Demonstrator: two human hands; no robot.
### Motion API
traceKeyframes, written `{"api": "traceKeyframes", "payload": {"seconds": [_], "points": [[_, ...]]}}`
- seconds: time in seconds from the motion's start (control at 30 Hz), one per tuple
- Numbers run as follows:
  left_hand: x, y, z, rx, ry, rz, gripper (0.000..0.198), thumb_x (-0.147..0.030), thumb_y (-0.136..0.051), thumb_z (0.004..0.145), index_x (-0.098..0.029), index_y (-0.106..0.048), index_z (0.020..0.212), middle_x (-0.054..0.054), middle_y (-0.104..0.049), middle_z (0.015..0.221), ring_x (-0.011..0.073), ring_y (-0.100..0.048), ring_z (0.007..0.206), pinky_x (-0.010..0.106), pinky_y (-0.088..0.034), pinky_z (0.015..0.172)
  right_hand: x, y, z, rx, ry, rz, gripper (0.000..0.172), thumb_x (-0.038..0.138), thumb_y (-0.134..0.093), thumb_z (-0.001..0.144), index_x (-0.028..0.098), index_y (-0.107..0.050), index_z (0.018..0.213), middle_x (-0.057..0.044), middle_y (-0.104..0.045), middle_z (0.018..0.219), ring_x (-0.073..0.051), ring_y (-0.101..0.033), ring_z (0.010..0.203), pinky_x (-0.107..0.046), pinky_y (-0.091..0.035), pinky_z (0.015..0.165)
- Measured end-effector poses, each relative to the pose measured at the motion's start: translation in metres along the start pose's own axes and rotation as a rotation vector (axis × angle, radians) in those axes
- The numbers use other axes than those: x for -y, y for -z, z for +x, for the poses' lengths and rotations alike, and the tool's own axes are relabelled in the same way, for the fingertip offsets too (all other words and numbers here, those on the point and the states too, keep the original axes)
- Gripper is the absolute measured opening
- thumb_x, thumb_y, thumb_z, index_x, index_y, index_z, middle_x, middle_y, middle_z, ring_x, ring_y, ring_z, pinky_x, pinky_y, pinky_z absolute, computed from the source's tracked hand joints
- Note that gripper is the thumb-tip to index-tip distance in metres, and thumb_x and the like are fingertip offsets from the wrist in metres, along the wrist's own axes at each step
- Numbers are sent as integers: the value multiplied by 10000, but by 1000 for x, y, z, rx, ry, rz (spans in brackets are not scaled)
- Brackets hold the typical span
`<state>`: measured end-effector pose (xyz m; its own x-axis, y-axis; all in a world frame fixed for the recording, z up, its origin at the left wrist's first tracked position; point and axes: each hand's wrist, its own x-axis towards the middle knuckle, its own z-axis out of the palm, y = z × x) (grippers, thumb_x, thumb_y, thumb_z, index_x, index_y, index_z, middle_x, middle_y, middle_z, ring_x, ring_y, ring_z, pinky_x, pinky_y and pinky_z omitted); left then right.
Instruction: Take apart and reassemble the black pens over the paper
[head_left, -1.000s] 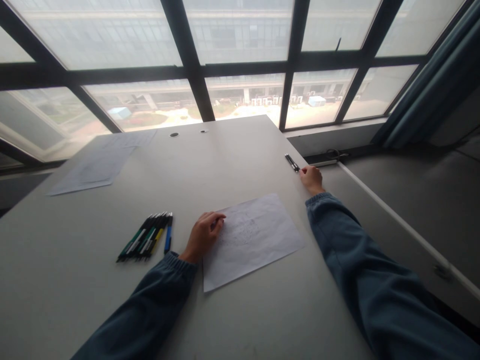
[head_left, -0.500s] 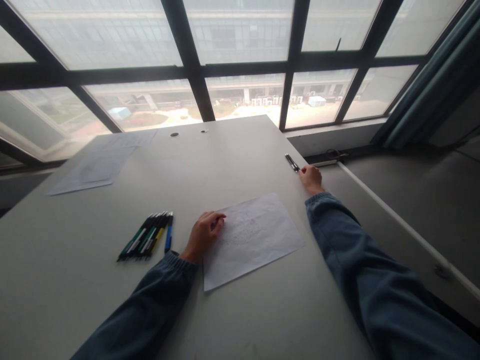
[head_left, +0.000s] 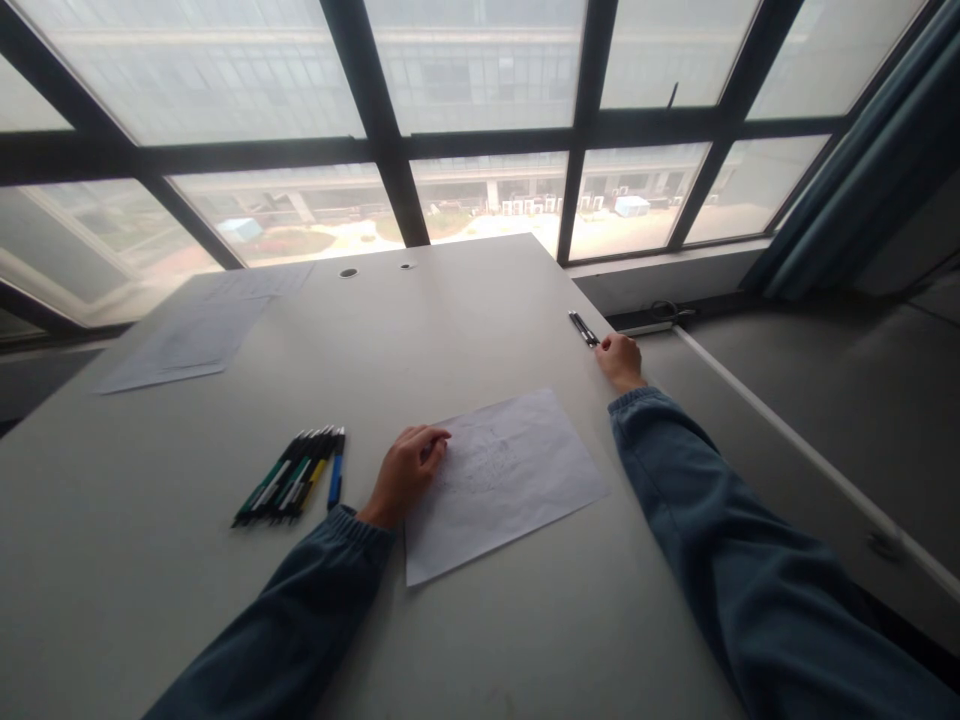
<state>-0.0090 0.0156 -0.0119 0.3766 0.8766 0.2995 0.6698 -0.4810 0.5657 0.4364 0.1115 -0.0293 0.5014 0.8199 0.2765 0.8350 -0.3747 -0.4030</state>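
A white sheet of paper (head_left: 517,510) with a faint, sketchy drawing lies on the table in front of me. My left hand (head_left: 409,465) rests over its left edge, holding nothing, with fingers extended and the thumb a little apart. Near the table's right edge, two dark pens (head_left: 581,327) lie side by side. My right hand (head_left: 620,360) is closed at their near end, the fingers pinched on a pen; the grip itself is partly hidden. Left of my left hand lies a row of several pens (head_left: 289,475) in black, green and yellow, with a blue pen (head_left: 337,470) beside it.
More paper sheets (head_left: 199,325) lie at the far left of the white table (head_left: 450,330). Two round holes are near its back edge. Large windows (head_left: 480,90) stand behind, a blue curtain (head_left: 847,180) at the right. A white rail (head_left: 795,435) runs beyond the right edge.
Both hands keep practically the same place and pose. The whole view has shifted very slightly with the head.
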Motion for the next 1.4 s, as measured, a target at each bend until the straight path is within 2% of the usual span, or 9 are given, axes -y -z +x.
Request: {"api": "traceKeyframes", "payload": {"seconds": [0.4,1.4], "points": [[0,0,0,4,0,3,246,-314,-508,960,-206,-724,1008,52,-725,980,217,-618,955,343,-479,894,-1,1,0,24,22,0,195,302,-597,935,182,-751,931,-137,-765,975,-249,-697,927,-315,-480,829],[-3,1,1,15,12,13,250,-309,-506,951,-204,-727,1006,60,-724,972,221,-617,931,352,-486,897,-3,-2,2,22,46,13,209,283,-590,934,174,-764,971,-132,-774,997,-238,-696,928,-303,-477,827]]}}
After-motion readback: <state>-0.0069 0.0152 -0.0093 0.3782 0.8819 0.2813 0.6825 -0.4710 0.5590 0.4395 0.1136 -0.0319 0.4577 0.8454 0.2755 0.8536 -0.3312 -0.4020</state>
